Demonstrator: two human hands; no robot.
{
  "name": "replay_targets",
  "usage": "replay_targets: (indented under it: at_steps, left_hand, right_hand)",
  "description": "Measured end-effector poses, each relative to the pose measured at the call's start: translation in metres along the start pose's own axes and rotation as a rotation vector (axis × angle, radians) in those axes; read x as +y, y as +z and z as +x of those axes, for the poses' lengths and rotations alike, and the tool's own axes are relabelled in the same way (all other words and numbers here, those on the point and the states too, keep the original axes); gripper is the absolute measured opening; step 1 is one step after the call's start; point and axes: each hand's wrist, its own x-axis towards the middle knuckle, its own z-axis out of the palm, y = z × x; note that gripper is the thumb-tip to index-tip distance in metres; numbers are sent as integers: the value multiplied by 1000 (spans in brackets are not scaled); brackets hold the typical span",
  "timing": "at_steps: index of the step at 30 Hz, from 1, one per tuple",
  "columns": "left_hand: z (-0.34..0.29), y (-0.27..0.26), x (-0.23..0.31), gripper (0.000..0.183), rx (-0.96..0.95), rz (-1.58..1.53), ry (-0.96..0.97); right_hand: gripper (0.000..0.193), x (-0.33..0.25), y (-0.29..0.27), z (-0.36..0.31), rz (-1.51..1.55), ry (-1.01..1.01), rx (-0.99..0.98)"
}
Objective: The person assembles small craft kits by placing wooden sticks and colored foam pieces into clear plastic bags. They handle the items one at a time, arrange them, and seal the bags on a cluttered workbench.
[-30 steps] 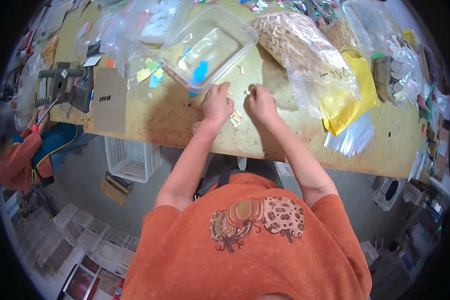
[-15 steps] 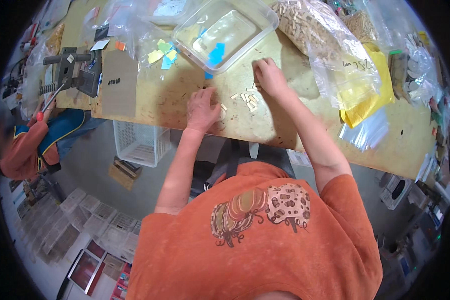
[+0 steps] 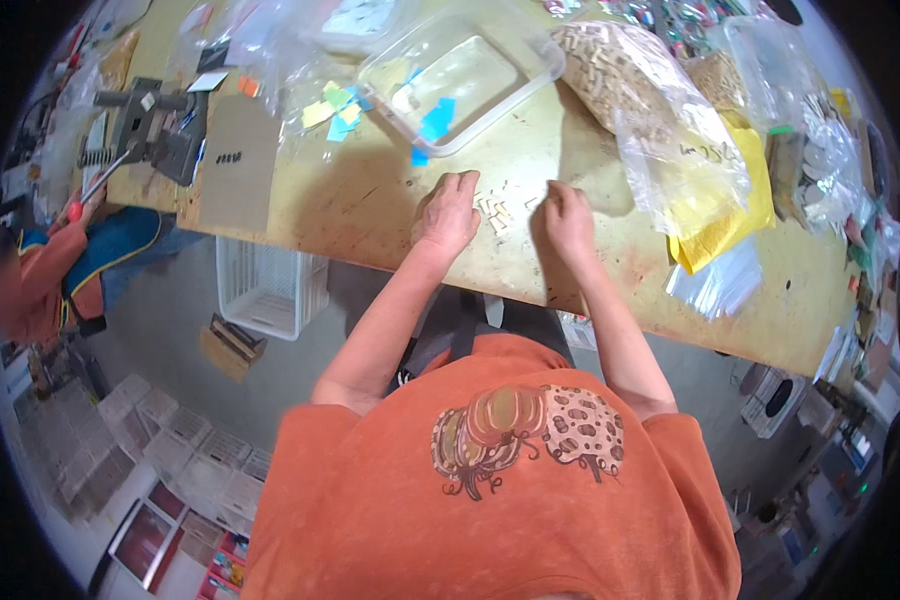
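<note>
A small loose pile of short pale wooden dowel pieces (image 3: 496,213) lies on the worktable between my two hands. My left hand (image 3: 450,212) rests against the pile's left side, its fingers stretched forward and nothing visible in them. To the right of the pile is my right hand (image 3: 570,218), fingers curled in toward the thumb; what they pinch, if anything, is too small to tell. A single dowel piece lies just left of its fingertips. Beyond the hands stands a clear plastic tub (image 3: 460,148), with blue paper slips (image 3: 437,118) at its near left wall.
A clear bag of many dowel pieces (image 3: 610,75) slumps at the far right over a yellow bag (image 3: 725,235). Clear plastic sleeves (image 3: 715,285) lie nearer. To the left are a grey cardboard sheet (image 3: 235,180) and a metal clamp device (image 3: 150,135); another person (image 3: 50,270) sits beyond.
My left hand has moved right and forward, up against the dowel pile. My right hand has drawn back toward me from the pile's far side. The view has shifted slightly.
</note>
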Motion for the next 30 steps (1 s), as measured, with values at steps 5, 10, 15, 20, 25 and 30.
replay_targets:
  at_steps: [5,10,15,20,25,30]
  left_hand:
    - [19,30,10,48,40,-69,47]
    - [31,39,18,38,99,-333,-69]
    - [40,52,5,36,5,-613,-161]
    - [29,46,45,39,-68,-732,-32]
    - [9,9,105,31,95,-356,330]
    - [1,-15,74,30,28,-491,-20]
  right_hand:
    - [23,-38,30,17,157,7,-75]
    - [23,-23,46,23,634,345,-171]
    - [20,-40,24,29,1116,767,-146]
    - [22,-29,23,24,1475,918,-152]
    - [22,25,31,12,2046,866,-333]
    - [20,16,-52,-25,2279,1115,-345]
